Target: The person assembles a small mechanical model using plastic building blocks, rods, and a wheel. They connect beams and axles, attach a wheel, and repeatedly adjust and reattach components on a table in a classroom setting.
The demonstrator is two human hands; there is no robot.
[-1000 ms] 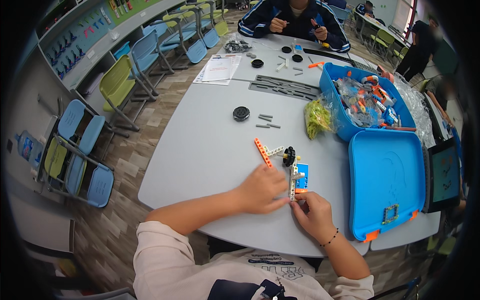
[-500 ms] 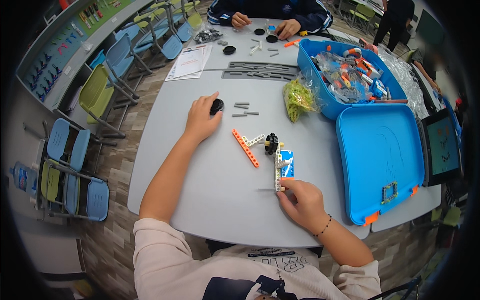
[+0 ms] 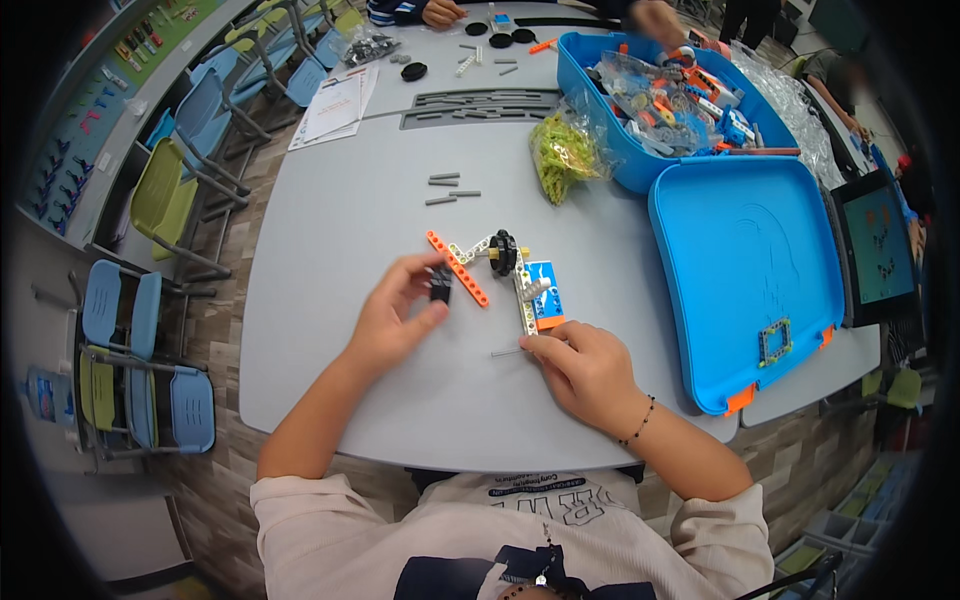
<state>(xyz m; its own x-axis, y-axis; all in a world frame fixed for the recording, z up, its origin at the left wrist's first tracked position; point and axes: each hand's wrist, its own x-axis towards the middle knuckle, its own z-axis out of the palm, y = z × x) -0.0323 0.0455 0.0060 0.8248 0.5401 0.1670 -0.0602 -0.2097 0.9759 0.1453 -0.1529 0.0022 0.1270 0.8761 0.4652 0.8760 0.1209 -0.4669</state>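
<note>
My left hand (image 3: pixel 392 312) is closed on a black wheel (image 3: pixel 440 284), held just above the table beside an orange perforated beam (image 3: pixel 470 284). With thumb and fingertips, my right hand (image 3: pixel 588 372) grips the near end of a white perforated beam (image 3: pixel 528 312). From that end a thin grey axle (image 3: pixel 505 352) sticks out to the left. Another black wheel (image 3: pixel 503 254) is mounted at the beam's far end. A white angled beam (image 3: pixel 468 250) lies between that wheel and the orange beam; I cannot tell whether they join. Beside the white beam sits a blue, white and orange block (image 3: pixel 547 292).
Several grey axles (image 3: pixel 450 190) lie farther off, near a bag of yellow-green pieces (image 3: pixel 565 155). A blue bin of parts (image 3: pixel 625 150) and its lid (image 3: pixel 750 250) occupy the right. Across the table, a person's hand (image 3: pixel 657 22) reaches over the bin. Papers (image 3: pixel 335 105) lie far left.
My left hand has drawn the black wheel from the far side toward me, near the orange beam. My right hand keeps its grip. The other person's hand has moved over the bin.
</note>
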